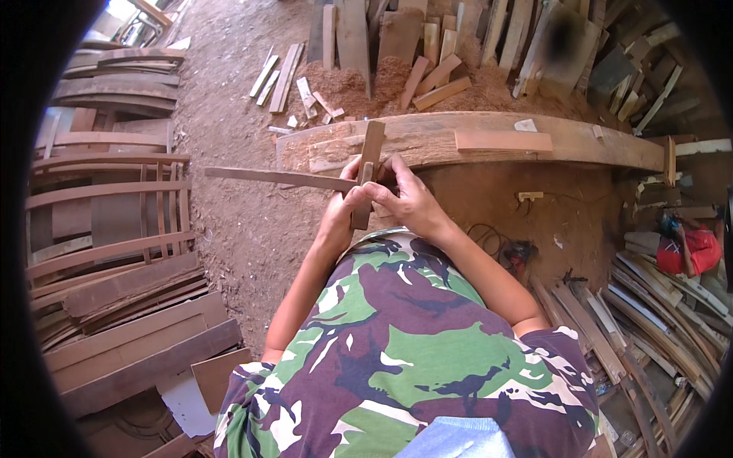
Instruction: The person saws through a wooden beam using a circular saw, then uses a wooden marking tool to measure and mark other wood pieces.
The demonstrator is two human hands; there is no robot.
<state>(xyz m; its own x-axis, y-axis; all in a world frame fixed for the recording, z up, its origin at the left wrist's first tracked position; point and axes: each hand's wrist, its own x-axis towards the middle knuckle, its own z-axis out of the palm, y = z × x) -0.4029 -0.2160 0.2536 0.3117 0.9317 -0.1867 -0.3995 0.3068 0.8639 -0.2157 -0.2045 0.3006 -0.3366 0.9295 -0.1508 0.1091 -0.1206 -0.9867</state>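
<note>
In front of my chest, both hands grip a cross-shaped wooden tool [369,141]. Its thick short bar stands nearly upright between my hands, and a long thin wooden strip [275,178] runs out from it to the left. My left hand [337,217] is closed around the joint, its thumb pressed near the lower half of the bar. My right hand [408,200] pinches the same joint from the right with thumb and fingers. A small wooden piece [367,172] shows at the crossing. Some fingertips are hidden behind the wood.
Just beyond my hands lies a long thick plank [595,145] with a smaller reddish board [504,141] on it. Stacked curved wooden parts [107,198] line the left. Boards lean over sawdust [389,76] at the back. Someone in a red shirt [691,252] is at right, near piled timber [664,305].
</note>
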